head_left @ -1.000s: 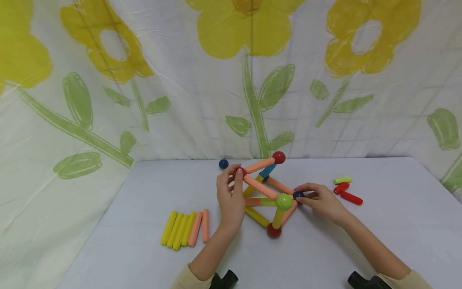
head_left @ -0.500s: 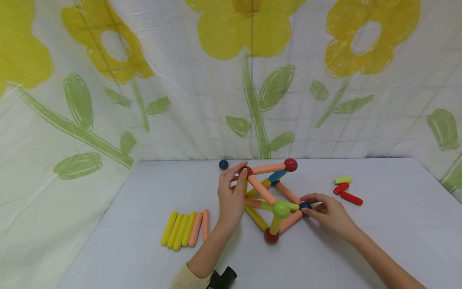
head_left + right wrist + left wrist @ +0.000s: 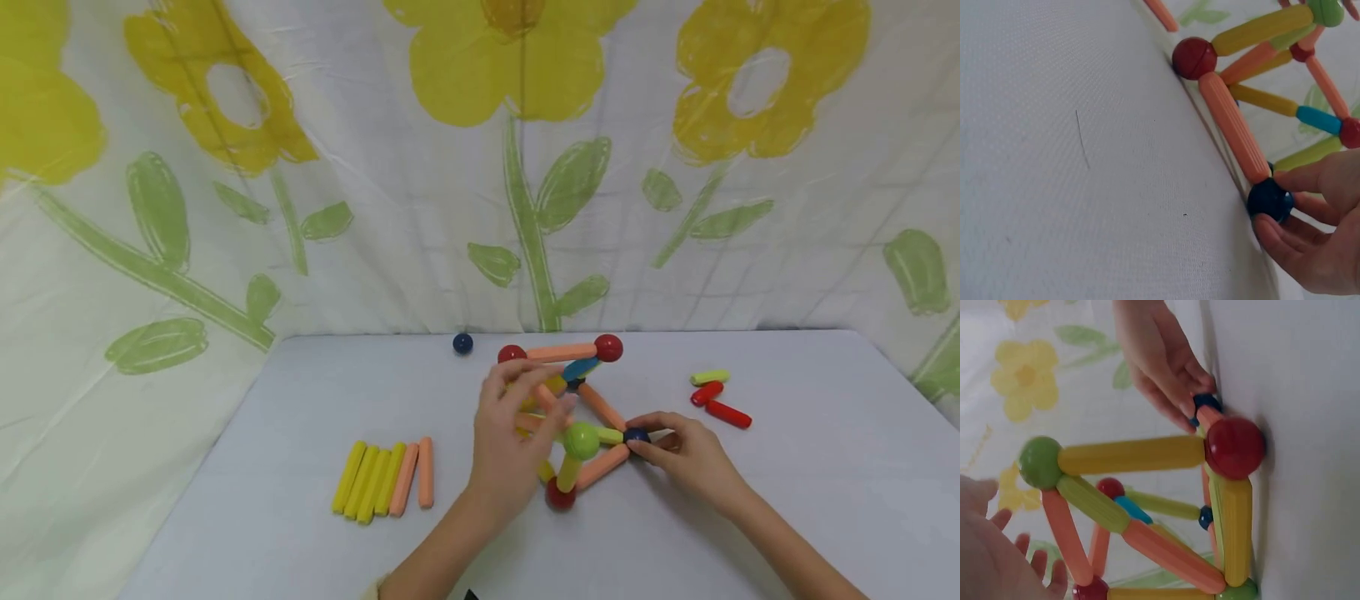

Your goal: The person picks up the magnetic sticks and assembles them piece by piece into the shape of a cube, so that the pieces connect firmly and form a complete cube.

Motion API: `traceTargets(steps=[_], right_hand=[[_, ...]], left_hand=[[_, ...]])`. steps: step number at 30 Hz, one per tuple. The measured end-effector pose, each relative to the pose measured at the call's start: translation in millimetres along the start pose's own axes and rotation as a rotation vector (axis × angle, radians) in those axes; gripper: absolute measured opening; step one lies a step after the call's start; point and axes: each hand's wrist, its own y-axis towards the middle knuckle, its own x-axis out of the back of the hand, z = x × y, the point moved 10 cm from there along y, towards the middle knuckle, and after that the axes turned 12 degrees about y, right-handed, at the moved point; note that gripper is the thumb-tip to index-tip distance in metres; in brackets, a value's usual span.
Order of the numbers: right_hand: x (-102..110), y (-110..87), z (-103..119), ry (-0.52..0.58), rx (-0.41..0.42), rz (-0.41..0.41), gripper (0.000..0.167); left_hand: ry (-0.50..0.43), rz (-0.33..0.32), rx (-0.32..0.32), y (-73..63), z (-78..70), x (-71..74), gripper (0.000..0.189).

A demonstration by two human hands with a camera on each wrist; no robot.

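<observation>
The head view shows one main change from half a second ago: the left hand [image 3: 510, 442] has let go of the upper left red ball [image 3: 512, 357] and slid right, so that ball now shows whole above its fingers. The right hand [image 3: 686, 454] keeps its pinch on the blue ball [image 3: 637, 439] at the frame's [image 3: 603, 467] right corner, and the frame itself has barely shifted.

The frame stands on the table [image 3: 300, 392] between both hands. The left hand holds nothing; its fingers are loosely spread in front of the frame's left part, near the green ball [image 3: 581, 440], and the left wrist view shows a gap between fingertips and frame. The right wrist view shows thumb and fingers closed around the blue ball, which meets an orange stick [image 3: 1235, 128].

Yellow sticks [image 3: 367, 483] lie on the table left of the left hand; two red sticks [image 3: 728, 414] lie beyond the right hand.
</observation>
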Motion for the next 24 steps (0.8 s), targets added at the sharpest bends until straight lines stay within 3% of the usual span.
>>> traceTargets(steps=[3,6,17,24], right_hand=[[0,-1.2,-1,0.025,-0.018,-0.002,0.039],[0,-1.8,-2,0.037,-0.04,-0.002,0.04],[0,-2.1,-8,0.092,-0.108,-0.004,0.044],[-2,-2.4,-9,0.135,-0.125,-0.037,0.044]], left_hand=[[-0.023,0.105,-0.014,-6.7,-7.3,-9.2,0.032],[-0.013,0.161,-0.007,-12.0,-7.0,-13.4,0.031],[-0.041,0.22,-0.075,-17.0,-5.9,-14.5,0.026],[-0.058,0.244,-0.101,-7.9,9.6,-6.0,0.026]])
